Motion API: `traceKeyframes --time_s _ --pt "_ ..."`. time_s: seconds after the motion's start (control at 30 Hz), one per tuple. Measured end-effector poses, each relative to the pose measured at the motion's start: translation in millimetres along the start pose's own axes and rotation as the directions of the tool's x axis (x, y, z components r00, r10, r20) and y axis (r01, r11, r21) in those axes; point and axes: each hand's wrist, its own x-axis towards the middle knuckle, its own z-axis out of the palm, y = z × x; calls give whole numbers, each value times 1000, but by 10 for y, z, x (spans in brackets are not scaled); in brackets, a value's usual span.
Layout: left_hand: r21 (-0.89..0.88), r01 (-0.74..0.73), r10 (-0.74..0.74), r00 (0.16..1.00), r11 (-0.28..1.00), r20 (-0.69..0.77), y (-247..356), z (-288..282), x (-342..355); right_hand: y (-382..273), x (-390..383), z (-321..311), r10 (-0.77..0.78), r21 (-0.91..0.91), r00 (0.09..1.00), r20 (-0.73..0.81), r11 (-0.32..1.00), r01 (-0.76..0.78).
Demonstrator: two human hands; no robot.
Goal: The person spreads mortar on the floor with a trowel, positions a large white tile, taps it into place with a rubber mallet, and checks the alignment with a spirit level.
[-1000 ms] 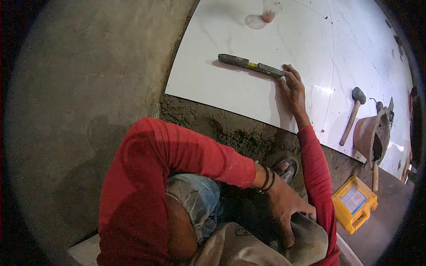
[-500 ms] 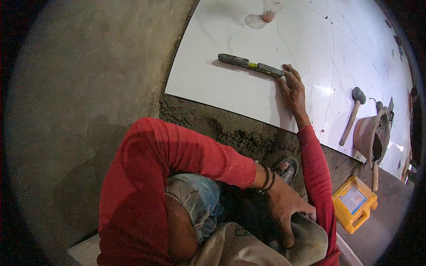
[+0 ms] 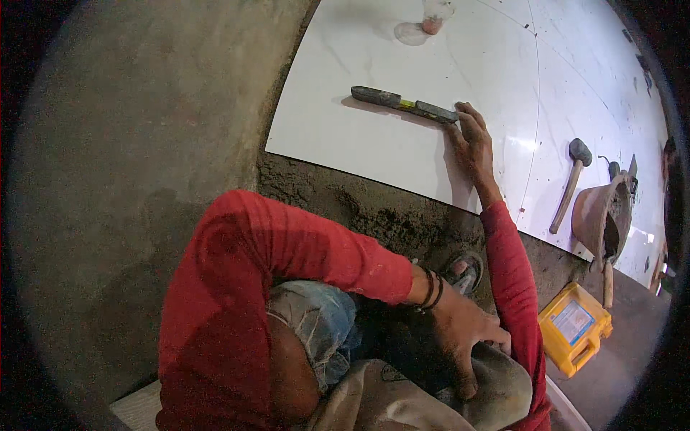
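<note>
My right hand [image 3: 474, 147] reaches out over a large white marbled tile [image 3: 345, 140]. Its fingers are closed on the near right end of a dark spirit level [image 3: 402, 104] with a yellow-green middle part. The level lies across the tile and casts a shadow along its lower side. My left hand [image 3: 467, 330], with dark bands at its wrist, rests over my bent knee beside my right forearm. Its thumb stands apart from the fingers, and it holds nothing.
Rough dark mortar [image 3: 345, 194] borders the tile's near edge. A rubber mallet [image 3: 571, 183] and a mortar-caked bucket [image 3: 593, 219] stand at right, above a yellow jerrycan [image 3: 575, 330]. A clear cup-like thing [image 3: 435, 14] is at the far side. A grey wall [image 3: 144, 108] rises at left.
</note>
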Motion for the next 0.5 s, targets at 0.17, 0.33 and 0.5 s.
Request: traceKeyframes --time_s 0.17,0.33,0.5 --pt "17 -12 12 1000 1000 -9 -23 -17 19 -18 -35 -60 44 101 999 -16 994 -42" --pt "-97 64 -59 997 993 53 0 52 -84 39 -28 -23 20 74 999 -27 997 -18" --pt "89 174 -180 982 981 62 250 -259 -165 40 -36 -2 1 124 999 -32 992 3"
